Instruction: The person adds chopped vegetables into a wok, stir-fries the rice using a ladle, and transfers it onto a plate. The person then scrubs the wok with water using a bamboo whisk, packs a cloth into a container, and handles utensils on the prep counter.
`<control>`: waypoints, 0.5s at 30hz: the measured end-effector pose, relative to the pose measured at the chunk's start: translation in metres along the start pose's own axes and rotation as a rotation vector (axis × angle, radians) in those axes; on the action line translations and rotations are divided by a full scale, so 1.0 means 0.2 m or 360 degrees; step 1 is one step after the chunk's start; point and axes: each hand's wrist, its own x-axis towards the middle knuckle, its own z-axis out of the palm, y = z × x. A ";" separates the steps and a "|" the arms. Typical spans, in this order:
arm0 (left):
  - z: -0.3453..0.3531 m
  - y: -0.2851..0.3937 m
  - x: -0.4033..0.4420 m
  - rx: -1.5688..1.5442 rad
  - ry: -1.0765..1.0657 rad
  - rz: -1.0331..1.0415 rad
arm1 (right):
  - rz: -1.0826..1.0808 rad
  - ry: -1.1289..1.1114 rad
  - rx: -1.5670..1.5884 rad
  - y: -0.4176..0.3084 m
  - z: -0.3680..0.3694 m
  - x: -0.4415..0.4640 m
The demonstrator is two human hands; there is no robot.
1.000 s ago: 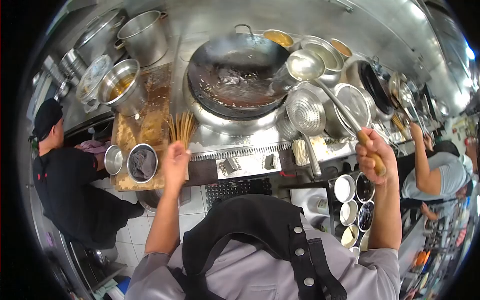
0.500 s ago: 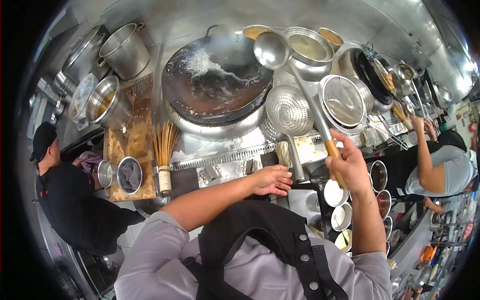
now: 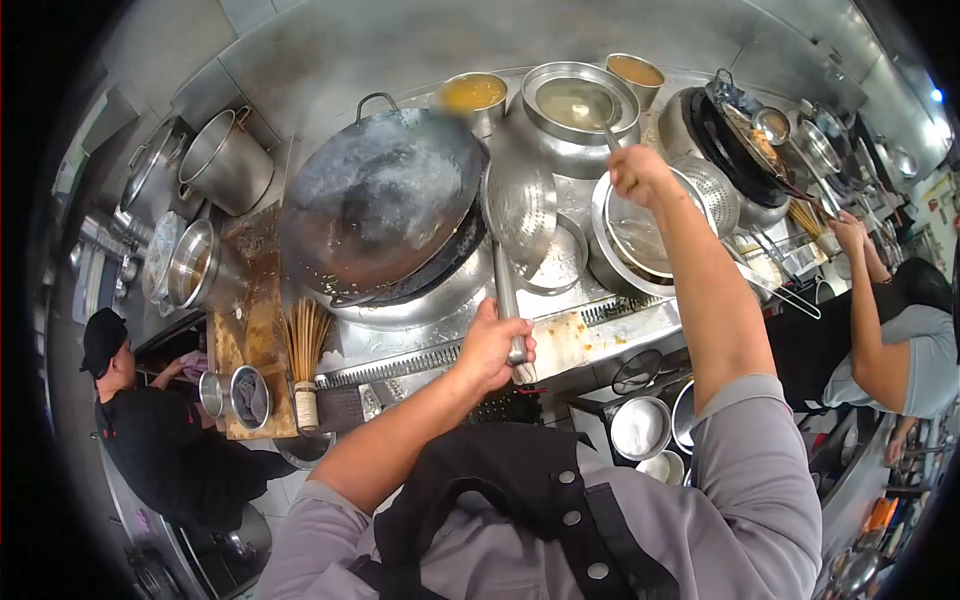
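My left hand (image 3: 493, 345) is closed round the metal handle of a perforated skimmer (image 3: 521, 205), whose bowl stands tilted beside the large wok (image 3: 385, 200). Smoke hangs over the wok, which sits tilted on its burner. Out over the back of the stove, my right hand (image 3: 640, 176) grips a ladle (image 3: 610, 138) by its handle. The ladle's bowl reaches into a metal pot of pale liquid (image 3: 580, 103), so most of it is hidden. Below that hand a fine mesh strainer (image 3: 640, 235) rests over a pot, partly covered by my forearm.
A bundle of bamboo sticks (image 3: 305, 345) stands by a wooden board (image 3: 235, 345). Metal cups, one with a grey cloth (image 3: 250, 395), sit on the board. Orange liquid fills containers (image 3: 475, 93) at the back. Co-workers stand at left (image 3: 165, 440) and right (image 3: 890, 330).
My left hand has taken hold of the skimmer and raised it. My right hand has moved forward, lowering the ladle into the pot. The wok now sits more tilted.
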 end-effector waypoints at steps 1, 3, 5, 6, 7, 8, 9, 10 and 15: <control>0.02 0.04 0.01 0.0063 0.0006 0.0119 | -0.0001 -0.0012 0.0009 -0.02 0.00 -0.01; 0.07 0.19 0.00 -0.0069 0.0022 0.0130 | 0.0074 -0.0213 0.0936 -0.08 0.01 -0.10; 0.09 0.31 -0.01 -0.0188 -0.0097 0.0139 | 0.0055 -0.0269 0.0995 -0.13 0.05 -0.23; 0.11 0.35 -0.02 -0.0182 -0.0094 0.0148 | 0.0056 -0.0327 0.1075 -0.16 0.06 -0.31; 0.13 0.40 -0.04 -0.0297 -0.0124 0.0171 | 0.0053 -0.0386 0.1155 -0.19 0.08 -0.39; 0.13 0.44 -0.05 -0.0413 -0.0156 0.0198 | 0.0038 -0.0402 0.1165 -0.22 0.10 -0.48; 0.11 0.50 -0.04 -0.0531 -0.0153 0.0139 | 0.0028 -0.0416 0.1167 -0.26 0.12 -0.56; 0.08 0.57 -0.04 -0.0625 -0.0234 0.0091 | 0.0076 -0.0551 0.1222 -0.28 0.13 -0.64; -0.04 0.83 -0.13 -0.0719 -0.0375 0.0132 | 0.0146 -0.0885 0.1238 -0.31 0.34 -0.98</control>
